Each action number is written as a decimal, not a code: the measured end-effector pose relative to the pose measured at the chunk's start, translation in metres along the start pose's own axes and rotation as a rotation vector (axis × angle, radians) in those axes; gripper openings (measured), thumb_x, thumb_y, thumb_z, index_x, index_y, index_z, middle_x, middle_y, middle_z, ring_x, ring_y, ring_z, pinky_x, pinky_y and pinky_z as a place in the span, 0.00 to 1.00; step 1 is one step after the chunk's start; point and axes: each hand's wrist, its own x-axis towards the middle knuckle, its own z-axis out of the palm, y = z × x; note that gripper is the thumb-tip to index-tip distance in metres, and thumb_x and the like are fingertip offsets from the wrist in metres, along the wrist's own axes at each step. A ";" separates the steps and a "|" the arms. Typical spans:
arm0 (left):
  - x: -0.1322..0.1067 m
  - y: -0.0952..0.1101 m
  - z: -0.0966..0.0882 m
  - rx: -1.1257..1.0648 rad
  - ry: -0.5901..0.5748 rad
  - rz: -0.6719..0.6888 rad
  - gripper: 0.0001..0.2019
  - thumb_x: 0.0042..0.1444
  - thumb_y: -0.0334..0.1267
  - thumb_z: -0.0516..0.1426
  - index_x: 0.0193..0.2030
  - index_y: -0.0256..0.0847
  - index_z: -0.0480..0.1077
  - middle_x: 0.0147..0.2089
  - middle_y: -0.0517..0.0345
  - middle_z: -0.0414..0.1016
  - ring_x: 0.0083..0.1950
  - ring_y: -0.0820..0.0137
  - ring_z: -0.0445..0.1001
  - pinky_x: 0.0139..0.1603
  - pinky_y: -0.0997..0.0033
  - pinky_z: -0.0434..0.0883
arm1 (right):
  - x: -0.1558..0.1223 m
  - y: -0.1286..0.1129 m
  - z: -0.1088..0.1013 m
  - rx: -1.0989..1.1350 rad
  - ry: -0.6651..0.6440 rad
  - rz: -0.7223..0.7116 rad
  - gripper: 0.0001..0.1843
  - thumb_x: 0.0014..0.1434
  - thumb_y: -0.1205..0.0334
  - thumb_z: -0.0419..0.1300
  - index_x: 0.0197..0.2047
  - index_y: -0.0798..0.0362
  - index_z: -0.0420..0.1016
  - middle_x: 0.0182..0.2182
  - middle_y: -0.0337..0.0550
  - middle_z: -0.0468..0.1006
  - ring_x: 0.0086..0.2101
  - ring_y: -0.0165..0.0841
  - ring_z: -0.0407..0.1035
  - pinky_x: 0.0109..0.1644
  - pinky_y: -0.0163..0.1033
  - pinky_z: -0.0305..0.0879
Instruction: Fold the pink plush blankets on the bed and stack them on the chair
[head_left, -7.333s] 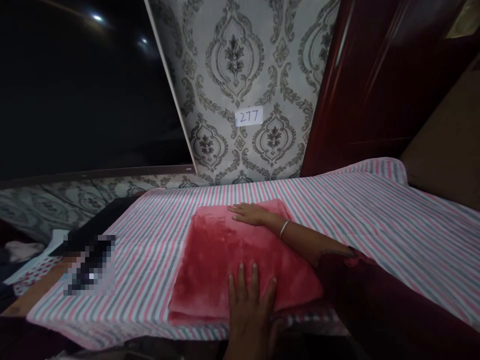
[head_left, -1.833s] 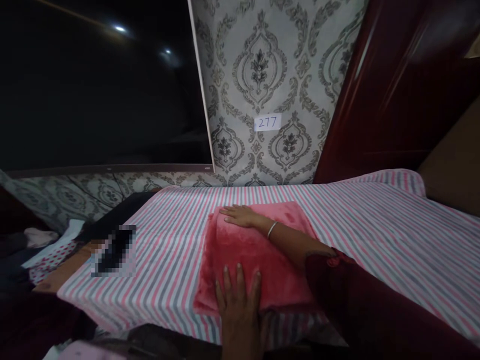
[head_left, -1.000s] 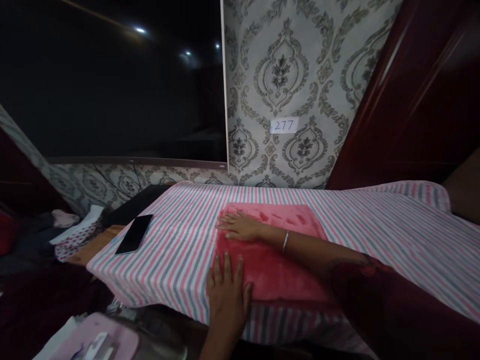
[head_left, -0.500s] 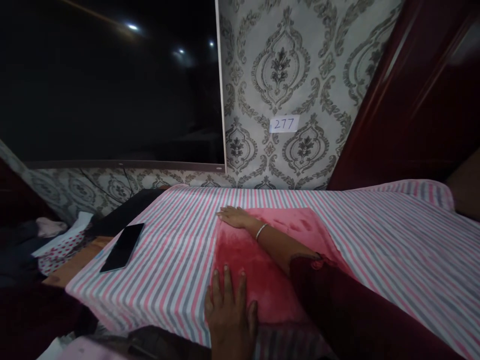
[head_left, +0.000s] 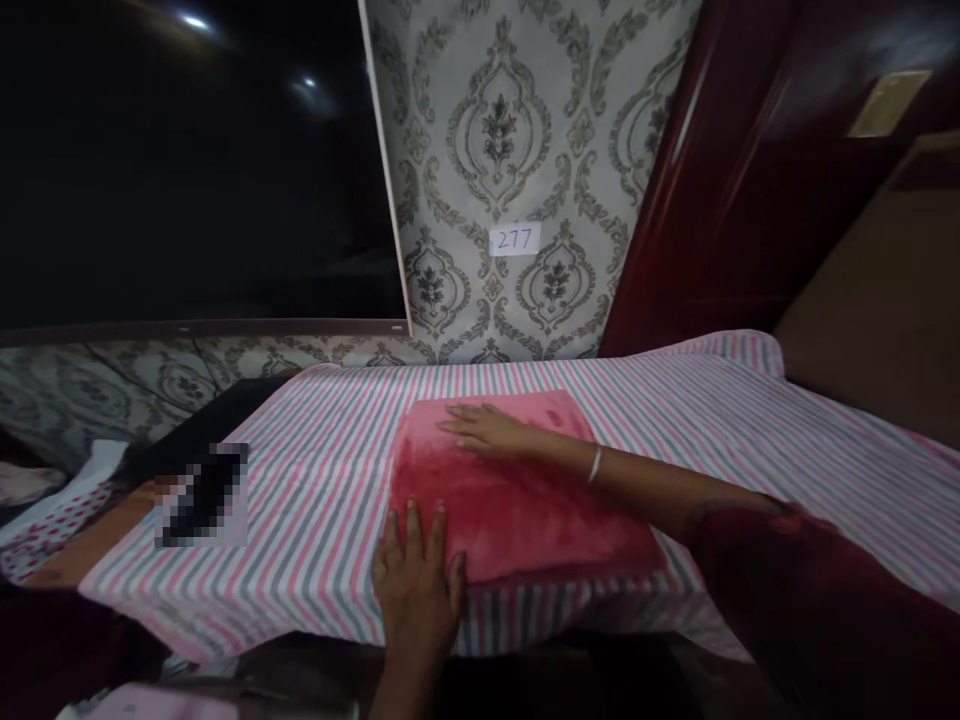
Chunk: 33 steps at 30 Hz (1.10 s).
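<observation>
Two bare hands rest on a folded pink plush blanket (head_left: pixel 525 520), which lies on a striped bedsheet (head_left: pixel 750 430). In the head view, the right hand (head_left: pixel 487 430) lies flat, fingers open, on the far half; the left hand (head_left: pixel 416 575) spreads open at the near edge, neither gripping. The blanket should handle soft, light and limp; take hold along its folded edges.

A striped cloth (head_left: pixel 285 520) carries a folded pink blanket (head_left: pixel 480 510) and a pixelated object (head_left: pixel 202 495).

Damask wallpaper (head_left: pixel 570 290) with "277" label (head_left: pixel 514 240)
</observation>
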 end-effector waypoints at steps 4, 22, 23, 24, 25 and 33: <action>0.011 0.004 -0.013 0.014 -0.015 -0.001 0.22 0.64 0.40 0.53 0.63 0.39 0.71 0.67 0.37 0.67 0.71 0.41 0.57 0.65 0.28 0.53 | -0.082 0.008 -0.002 0.003 0.022 0.040 0.30 0.72 0.44 0.45 0.74 0.39 0.53 0.74 0.40 0.41 0.72 0.42 0.36 0.73 0.59 0.32; -0.009 0.158 0.030 -0.266 -0.037 0.358 0.40 0.50 0.58 0.63 0.70 0.57 0.61 0.74 0.44 0.55 0.73 0.39 0.48 0.67 0.29 0.50 | -0.108 0.077 0.017 -0.107 0.127 0.148 0.32 0.70 0.41 0.46 0.74 0.38 0.52 0.74 0.39 0.45 0.72 0.51 0.37 0.71 0.63 0.33; -0.010 0.157 0.033 -0.263 -0.041 0.362 0.40 0.49 0.58 0.64 0.69 0.57 0.61 0.74 0.44 0.54 0.73 0.38 0.48 0.67 0.29 0.49 | -0.102 0.086 0.017 -0.110 0.139 0.171 0.33 0.70 0.40 0.46 0.74 0.37 0.51 0.74 0.39 0.45 0.71 0.52 0.37 0.71 0.63 0.34; -0.011 0.157 0.034 -0.262 -0.046 0.360 0.41 0.47 0.57 0.65 0.69 0.57 0.62 0.74 0.45 0.54 0.73 0.38 0.47 0.67 0.29 0.48 | -0.096 0.093 0.017 -0.110 0.146 0.196 0.33 0.69 0.40 0.46 0.74 0.37 0.51 0.74 0.39 0.46 0.71 0.52 0.38 0.71 0.63 0.35; -0.011 0.157 0.035 -0.266 -0.047 0.352 0.40 0.46 0.57 0.66 0.68 0.57 0.64 0.74 0.45 0.54 0.73 0.37 0.47 0.67 0.28 0.48 | -0.090 0.101 0.016 -0.107 0.150 0.219 0.34 0.69 0.39 0.45 0.74 0.37 0.51 0.74 0.39 0.46 0.71 0.52 0.39 0.71 0.63 0.35; -0.010 0.162 0.032 -0.276 -0.045 0.326 0.38 0.46 0.50 0.67 0.66 0.58 0.66 0.73 0.45 0.56 0.73 0.38 0.48 0.67 0.27 0.48 | -0.059 0.130 0.011 -0.035 0.178 0.442 0.34 0.69 0.40 0.40 0.73 0.41 0.54 0.72 0.40 0.54 0.70 0.47 0.47 0.71 0.58 0.38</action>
